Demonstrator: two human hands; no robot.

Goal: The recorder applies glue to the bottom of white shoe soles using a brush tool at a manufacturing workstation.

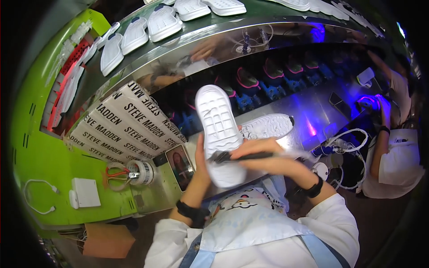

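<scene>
— What is the left hand (202,154) doing?
— It is closed around a white shoe sole (219,129), gripping its left edge from behind and holding it up over the near edge of the bench (53,161), tread side toward the camera (the toe end points up and away)

— And the right hand (263,154)?
— Its fingers are curled shut on a dark brush (237,156), which lies across the lower part of the sole and touches it

— What lies about them?
— Just behind the sole, a white shoe (268,126) rests on its side on the metal surface. To the left, a phone (180,166) lies next to a tape roll (142,172) and red-handled scissors (117,173). Farther left sits a white charger (85,193) with its cable. A row of white soles (163,22) runs along the green conveyor on top. At far right another person's hand (385,111) is near a purple light
</scene>
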